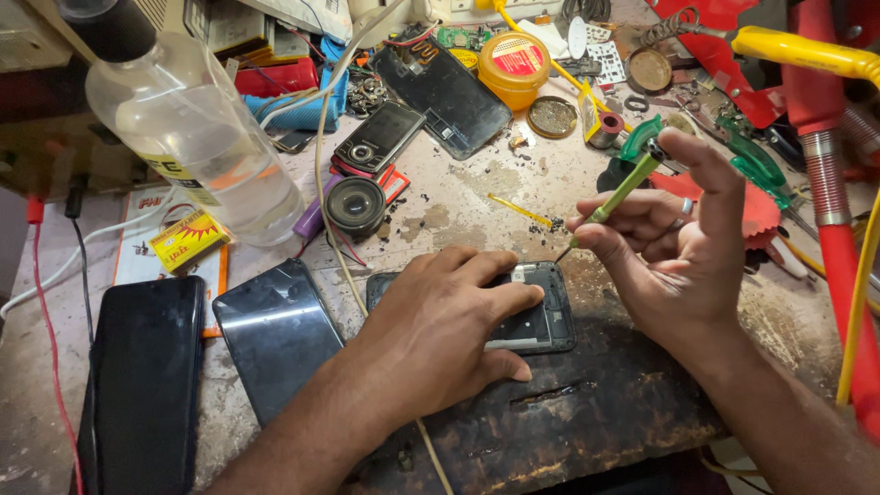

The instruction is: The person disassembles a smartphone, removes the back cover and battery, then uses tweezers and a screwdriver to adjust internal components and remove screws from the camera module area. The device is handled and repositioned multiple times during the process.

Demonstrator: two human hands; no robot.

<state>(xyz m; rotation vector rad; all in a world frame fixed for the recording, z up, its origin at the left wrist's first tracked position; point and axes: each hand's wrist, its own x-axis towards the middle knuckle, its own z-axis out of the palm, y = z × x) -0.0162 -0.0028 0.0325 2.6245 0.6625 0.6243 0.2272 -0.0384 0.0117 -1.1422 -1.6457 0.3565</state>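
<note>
Opened phone [541, 321], back cover off, lying flat on a dark scorched board [587, 403] at the near middle of the desk [458, 202]; long axis runs left to right. Left hand [440, 330] pressed flat over its left part, fingers spread, pinning it down. Right hand [669, 257] pinches a green screwdriver [623, 188], shaft slanting, tip pointing down-left toward the phone's far right corner, handle up-right. Two dark phones [275, 335] lie to the left.

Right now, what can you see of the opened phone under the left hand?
The opened phone lies flat on a dark, worn mat, back cover off, showing a dark frame and grey inner plate. The left hand presses on its left part, hiding it. The green screwdriver in the right hand points at its upper right corner.
</note>
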